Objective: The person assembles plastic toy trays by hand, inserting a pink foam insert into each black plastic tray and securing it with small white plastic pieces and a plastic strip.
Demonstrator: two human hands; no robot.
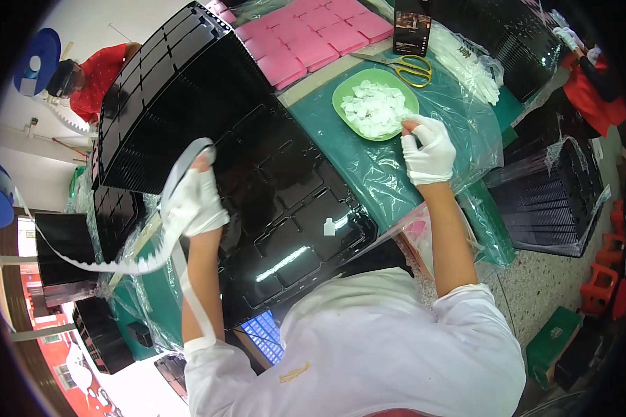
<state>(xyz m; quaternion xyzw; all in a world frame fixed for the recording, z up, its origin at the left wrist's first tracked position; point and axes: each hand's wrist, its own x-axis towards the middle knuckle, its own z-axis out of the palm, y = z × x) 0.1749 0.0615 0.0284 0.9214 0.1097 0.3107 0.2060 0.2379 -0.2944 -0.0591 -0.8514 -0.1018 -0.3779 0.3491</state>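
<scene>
Clutter is spread across the green, plastic-covered table (pixel 368 174): a stack of pink pads (pixel 313 35) lies at the far edge, yellow-handled scissors (pixel 407 67) and a dark phone (pixel 412 28) are set just beyond a green plate (pixel 343 94), and a bundle of white strips in clear film (pixel 466 59) is seen to the right of them. More black trays are stacked at the right (pixel 549 201) and at the upper right (pixel 515 35). A large stack of black compartment trays (pixel 181 90) is tilted up at the left and blocks the view of the table behind it; a flat black tray (pixel 292 222) is laid in front of the person, with one small white piece (pixel 329 226) resting in a compartment near its right edge. A person in red (pixel 97 73) is glimpsed beyond the tilted stack.

Both forearms are raised from the lower edge, the left one nearly upright, the right one stretched further forward toward the plate. Both hands are covered by white gloves.

The left hand (pixel 196 201) is closed around a white toothed strip (pixel 118 264), which is looped over the fingers and trails down to the left. The right hand (pixel 430 149) is held at the plate's right rim, fingers narrowed to a pinch over the heap of small white pieces (pixel 374 108); whether a piece is gripped cannot be told.
</scene>
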